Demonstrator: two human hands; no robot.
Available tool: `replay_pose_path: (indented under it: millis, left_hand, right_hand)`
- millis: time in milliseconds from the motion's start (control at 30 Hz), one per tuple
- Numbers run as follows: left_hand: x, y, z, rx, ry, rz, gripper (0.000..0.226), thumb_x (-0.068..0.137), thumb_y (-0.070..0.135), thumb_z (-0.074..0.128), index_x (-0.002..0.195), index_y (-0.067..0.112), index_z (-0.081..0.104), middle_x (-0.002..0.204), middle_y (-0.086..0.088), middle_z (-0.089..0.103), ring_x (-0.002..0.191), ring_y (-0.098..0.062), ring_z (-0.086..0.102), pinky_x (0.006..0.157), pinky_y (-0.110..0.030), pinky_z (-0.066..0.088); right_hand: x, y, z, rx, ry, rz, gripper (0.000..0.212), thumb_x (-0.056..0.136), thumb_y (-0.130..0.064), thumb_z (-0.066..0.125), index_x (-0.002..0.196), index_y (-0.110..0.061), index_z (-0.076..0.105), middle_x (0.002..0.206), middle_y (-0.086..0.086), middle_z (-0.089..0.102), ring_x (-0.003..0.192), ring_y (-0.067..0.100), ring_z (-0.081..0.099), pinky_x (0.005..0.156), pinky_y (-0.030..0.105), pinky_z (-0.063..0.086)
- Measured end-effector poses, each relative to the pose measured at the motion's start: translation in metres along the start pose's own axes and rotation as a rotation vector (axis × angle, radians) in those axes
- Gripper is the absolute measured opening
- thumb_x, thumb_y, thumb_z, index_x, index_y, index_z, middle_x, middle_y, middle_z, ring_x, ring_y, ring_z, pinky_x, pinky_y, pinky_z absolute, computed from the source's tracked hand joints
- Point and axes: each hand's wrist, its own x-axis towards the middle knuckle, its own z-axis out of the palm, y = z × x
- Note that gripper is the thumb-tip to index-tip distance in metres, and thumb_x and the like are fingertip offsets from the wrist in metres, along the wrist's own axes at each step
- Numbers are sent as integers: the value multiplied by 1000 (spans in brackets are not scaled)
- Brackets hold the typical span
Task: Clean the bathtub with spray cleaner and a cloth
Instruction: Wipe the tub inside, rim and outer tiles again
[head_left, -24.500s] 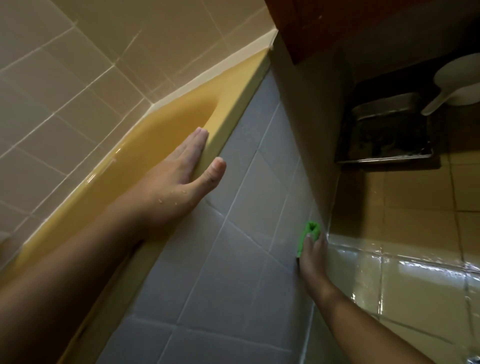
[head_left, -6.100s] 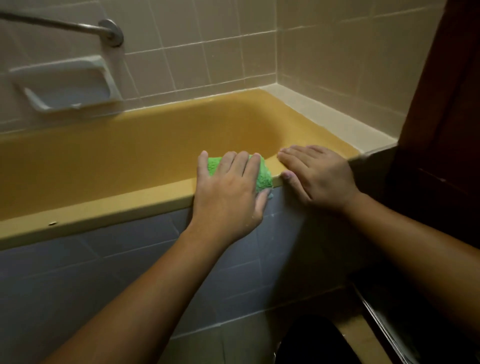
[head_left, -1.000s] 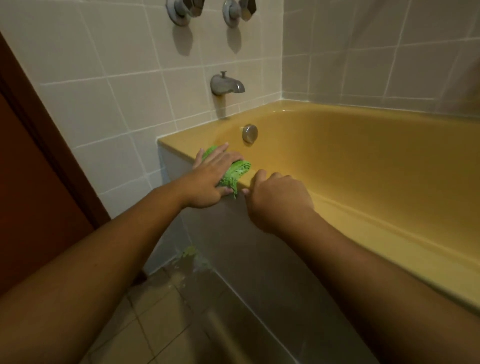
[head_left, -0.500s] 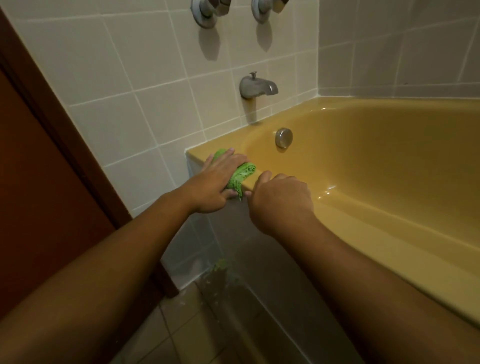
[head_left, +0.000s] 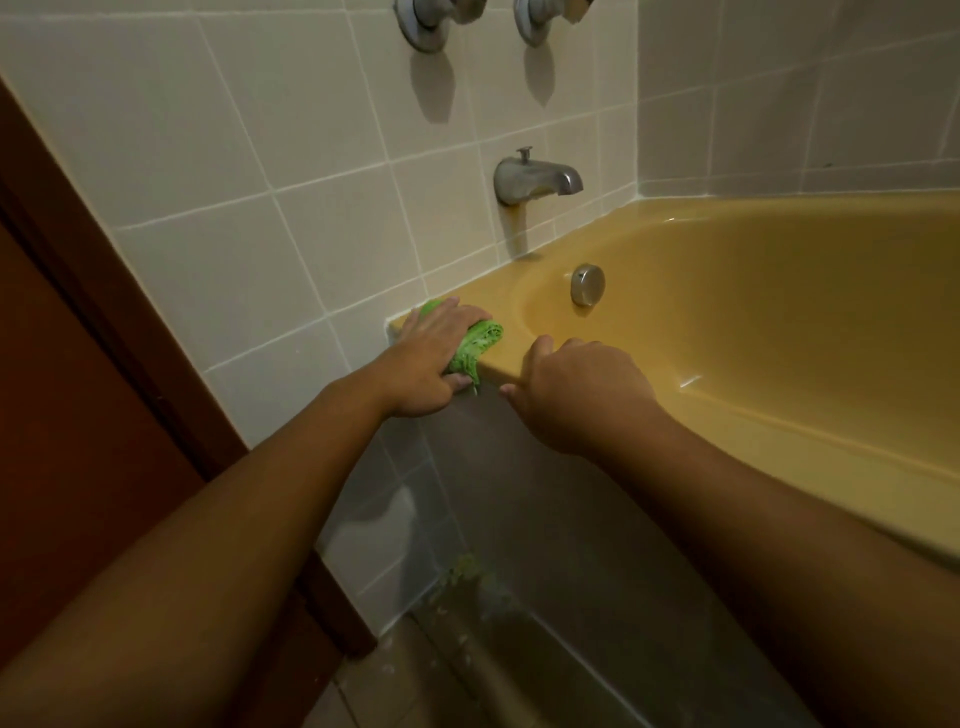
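The left hand (head_left: 431, 358) gripped the bunched green cloth (head_left: 480, 343), its fingers (head_left: 457, 317) laid close together over the top and the thumb tucked under. It held the cloth against the corner of the yellow bathtub (head_left: 779, 441) rim beside the tiled wall (head_left: 249, 156). Just beside it, the right hand (head_left: 576, 395) held the rim, thumb on top and fingers curled at the edge. The metal spout (head_left: 535, 179) stood above.

Cloth (head_left: 482, 343) on tub rim (head_left: 511, 361) under left hand (head_left: 434, 358), right hand (head_left: 576, 395) beside it (to the right), spout (head_left: 535, 176) behind
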Motion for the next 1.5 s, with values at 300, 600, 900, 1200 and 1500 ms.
replay_pose_path:
  millis: [300,600,900,1200,1500]
  left_hand:
    - [18,-59,0,21,-5,33,84,88,23,77,156,31,28,166,-6,26,159,-23,5,127,-54,2]
    - [25,-83,2,25,-5,17,82,90,24,76,156,33,28,165,-3,26,159,-23,4,128,-50,0]
    - [-2,0,9,62,32,90,76,97,31,66,159,30,22,168,0,19,159,-20,2,126,-56,-4]
    - [-22,84,10,178,141,291,78,94,48,60,159,24,23,161,2,31,150,-23,22,122,-67,9]
    - [-33,143,21,179,259,401,79,82,49,66,151,21,37,151,0,46,139,-29,39,110,-67,27]
  right_hand:
    - [23,-15,4,-104,39,-23,70,102,-71,30,135,-12,44,116,19,62,100,35,63,67,41,40]
    - [17,-16,6,-99,106,-22,64,103,-67,23,131,-14,46,117,20,62,104,38,62,71,42,41]
    - [-36,15,-3,-120,151,-17,59,102,-67,20,127,-19,45,113,16,63,100,38,61,71,41,43]
    - [-91,52,-15,-138,178,-8,54,104,-63,17,130,-23,43,113,13,64,99,37,63,70,40,46]
    - [-132,73,-19,-215,233,-8,63,99,-65,7,129,-24,44,107,7,65,90,35,65,69,45,54]
